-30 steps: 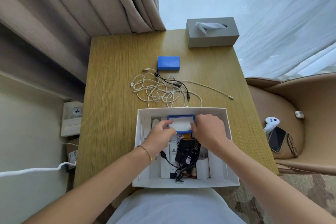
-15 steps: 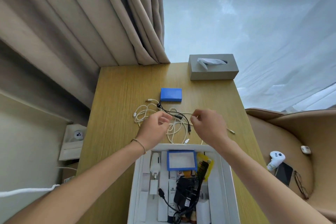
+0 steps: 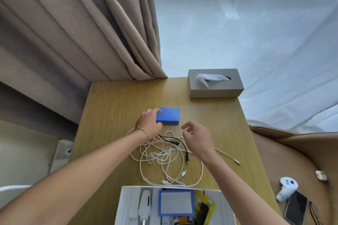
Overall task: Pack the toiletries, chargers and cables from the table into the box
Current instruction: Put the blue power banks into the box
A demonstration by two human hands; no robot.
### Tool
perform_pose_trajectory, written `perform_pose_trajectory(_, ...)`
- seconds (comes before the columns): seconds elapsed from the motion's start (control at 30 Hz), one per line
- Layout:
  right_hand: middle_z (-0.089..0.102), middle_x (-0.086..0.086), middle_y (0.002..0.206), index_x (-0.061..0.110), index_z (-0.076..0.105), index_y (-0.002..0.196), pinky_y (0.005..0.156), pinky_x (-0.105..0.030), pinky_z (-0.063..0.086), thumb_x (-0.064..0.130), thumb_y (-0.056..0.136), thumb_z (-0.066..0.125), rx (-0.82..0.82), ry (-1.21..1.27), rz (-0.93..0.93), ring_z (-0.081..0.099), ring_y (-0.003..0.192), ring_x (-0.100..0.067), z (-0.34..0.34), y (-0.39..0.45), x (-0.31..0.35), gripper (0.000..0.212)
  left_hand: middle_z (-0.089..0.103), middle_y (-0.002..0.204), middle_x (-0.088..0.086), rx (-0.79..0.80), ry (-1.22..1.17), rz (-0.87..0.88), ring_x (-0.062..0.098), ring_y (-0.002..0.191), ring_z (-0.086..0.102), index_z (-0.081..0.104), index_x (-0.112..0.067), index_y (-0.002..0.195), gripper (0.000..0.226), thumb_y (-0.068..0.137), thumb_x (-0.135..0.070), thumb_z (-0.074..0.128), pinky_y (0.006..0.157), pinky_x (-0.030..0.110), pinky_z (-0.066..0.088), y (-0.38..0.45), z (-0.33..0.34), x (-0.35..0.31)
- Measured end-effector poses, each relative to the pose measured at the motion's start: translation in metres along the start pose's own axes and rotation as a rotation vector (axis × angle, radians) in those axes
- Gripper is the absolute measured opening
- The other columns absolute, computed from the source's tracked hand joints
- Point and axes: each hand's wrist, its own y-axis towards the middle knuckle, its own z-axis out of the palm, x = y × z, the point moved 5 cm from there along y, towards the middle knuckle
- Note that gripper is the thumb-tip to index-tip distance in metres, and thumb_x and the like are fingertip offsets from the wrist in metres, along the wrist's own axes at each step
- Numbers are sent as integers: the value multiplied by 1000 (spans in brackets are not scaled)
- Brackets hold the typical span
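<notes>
A small blue box (image 3: pixel 169 116) lies flat on the wooden table (image 3: pixel 113 118). My left hand (image 3: pixel 149 124) has its thumb and fingers around the box's left end. To the right, my right hand (image 3: pixel 198 139) hovers with curled, parted fingers and nothing in it. Beneath both hands lies a tangle of white cables (image 3: pixel 164 159) with a thin black cable (image 3: pixel 178 144) across it. At the bottom edge the white box (image 3: pixel 126 204) stands open, holding a blue-framed item (image 3: pixel 176 203), a white device (image 3: pixel 144 204) and a yellow packet (image 3: pixel 204 208).
A grey tissue box (image 3: pixel 215 84) stands at the table's far right corner, beige curtains (image 3: pixel 87 33) hang behind. To the right, a tan chair (image 3: pixel 300 153) carries a white controller (image 3: pixel 287 187), a phone (image 3: pixel 295 208) and glasses. A wall socket (image 3: pixel 64 151) sits left of the table.
Both hands left the white box and reached forward over the cables. My left hand now grips the blue box's left end. The view tilted up, so the white box sank to the bottom.
</notes>
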Motion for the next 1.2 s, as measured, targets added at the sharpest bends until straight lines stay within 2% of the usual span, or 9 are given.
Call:
perform_pose_trajectory(0.17,72,7,97,25,71,110,78,-39,59,22,95,55,35,53,32,67,82,-9,6,5,-19,22,42,142,4,129,139,31,25,126,43,30,-28,149,80,81,-26,73,98,44,47,41,25,5)
perform_pose_trajectory(0.27,72,8,98,26,71,110,78,-36,59,23,95,56,38,64,25,66,83,-6,7,4,-28,21,39,143,5,183,200,32,27,127,43,27,-27,151,90,78,-32,80,102,47,46,55,39,8)
perform_pose_trajectory(0.47,71,12,96,27,72,106,76,-35,59,25,95,58,37,106,9,66,80,-2,2,0,-34,18,49,113,1,66,189,83,22,100,54,51,-24,123,70,64,-35,87,80,37,52,69,33,7)
perform_pose_trajectory(0.6,71,13,94,27,72,106,78,-36,59,21,95,56,33,117,2,65,82,-1,-4,-4,-30,20,50,96,-2,18,27,106,18,81,55,41,-27,98,62,56,-36,86,55,27,39,56,22,1)
perform_pose_trajectory(0.7,72,14,95,28,73,107,82,-37,58,22,96,56,39,139,-7,66,87,-2,-9,-5,-20,21,53,93,-2,-50,-116,126,15,79,57,40,-27,99,63,57,-26,86,52,25,43,39,10,-11)
perform_pose_trajectory(0.8,72,16,98,27,73,109,84,-35,57,22,96,57,33,193,-30,65,90,1,-14,-5,-5,22,57,93,-1,-102,-190,180,17,80,61,43,-25,103,60,60,-18,83,57,34,53,15,-2,-25)
perform_pose_trajectory(0.93,70,10,118,28,63,132,93,-40,57,20,96,57,99,430,36,66,97,-1,-19,-9,11,38,59,91,-2,-217,-257,240,13,76,60,44,-27,108,58,65,-18,81,60,35,53,-25,-17,-41)
perform_pose_trajectory(1.07,68,-4,118,29,40,153,99,-52,53,27,100,58,193,700,200,66,110,-35,-20,-25,17,56,59,93,-4,-340,-294,283,13,75,58,44,-32,113,62,65,-17,81,58,31,52,-68,-32,-58)
perform_pose_trajectory(1.2,69,-5,128,34,58,135,99,-47,55,40,101,55,346,1002,266,67,115,-27,-24,-49,21,35,61,101,-5,-409,-287,348,15,74,59,47,-33,121,63,67,-20,77,55,35,53,-114,-40,-77)
